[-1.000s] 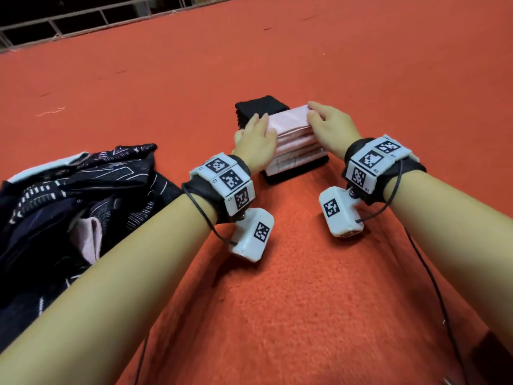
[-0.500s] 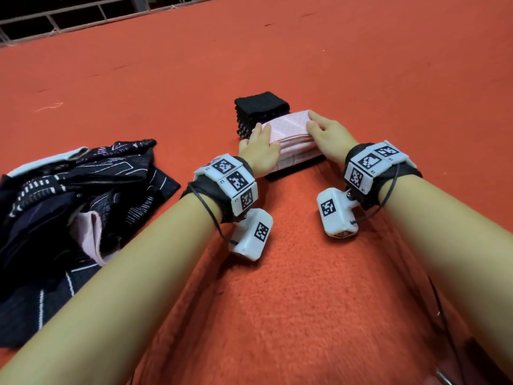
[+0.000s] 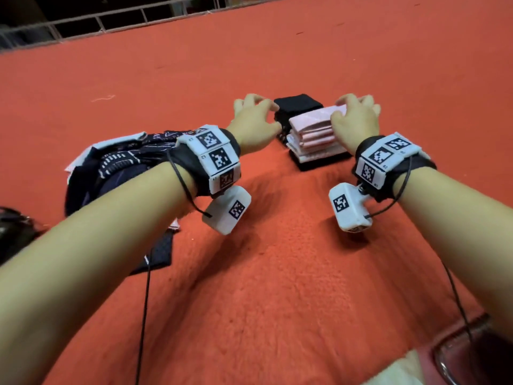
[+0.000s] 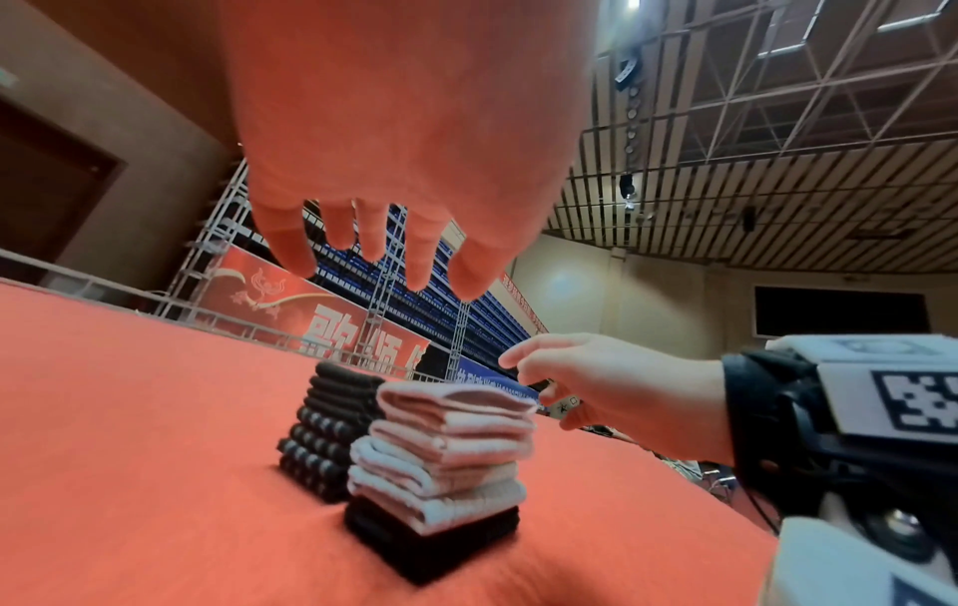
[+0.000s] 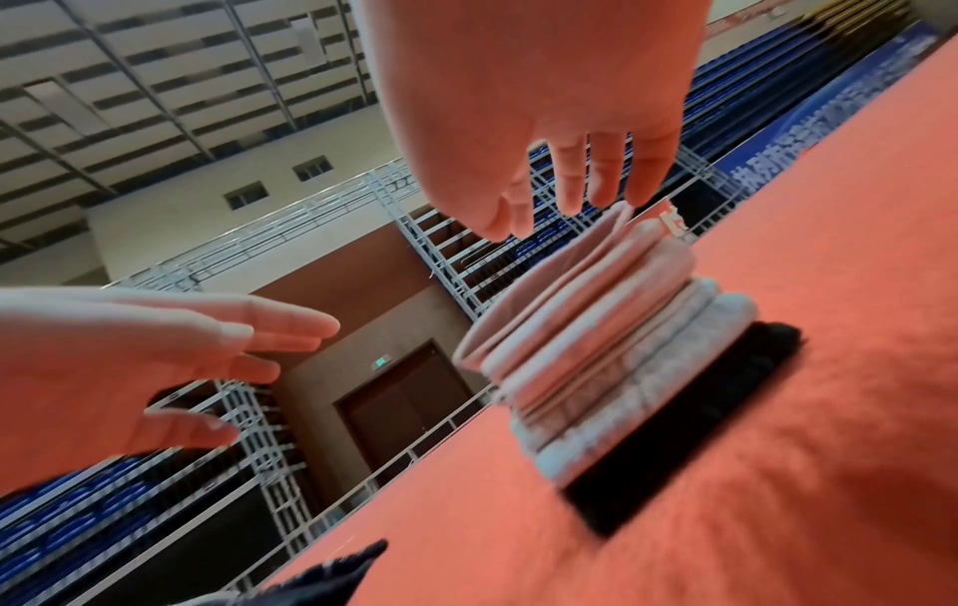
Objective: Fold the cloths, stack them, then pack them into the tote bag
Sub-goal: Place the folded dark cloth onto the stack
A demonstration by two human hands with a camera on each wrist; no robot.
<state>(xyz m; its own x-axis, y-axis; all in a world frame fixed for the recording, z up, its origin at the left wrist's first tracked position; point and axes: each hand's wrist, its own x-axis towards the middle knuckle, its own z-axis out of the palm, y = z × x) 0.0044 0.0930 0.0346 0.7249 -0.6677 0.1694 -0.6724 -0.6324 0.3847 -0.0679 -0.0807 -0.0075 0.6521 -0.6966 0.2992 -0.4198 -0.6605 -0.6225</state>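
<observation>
A stack of folded pink cloths (image 3: 311, 134) sits on a folded black cloth (image 3: 313, 165) on the red carpet. A second stack of black cloths (image 3: 298, 102) stands just behind it, touching it. My left hand (image 3: 263, 112) hovers to the left of the stacks, fingers loosely curled, holding nothing. My right hand (image 3: 352, 112) hangs over the right end of the pink stack (image 5: 586, 340), and its straight fingertips (image 5: 601, 192) are just above the top cloth. The dark patterned tote bag (image 3: 116, 168) lies crumpled at the left.
Red carpet (image 3: 277, 273) covers the floor around me. A metal railing (image 3: 111, 20) runs along its far edge. Cables (image 3: 144, 301) hang from both wrist units. A dark object (image 3: 14, 232) sits at the left edge, partly cut off.
Both hands have come off the sides of the pink stack and risen. The left hand has swung away to the left, and the right now hovers over the stack's right end.
</observation>
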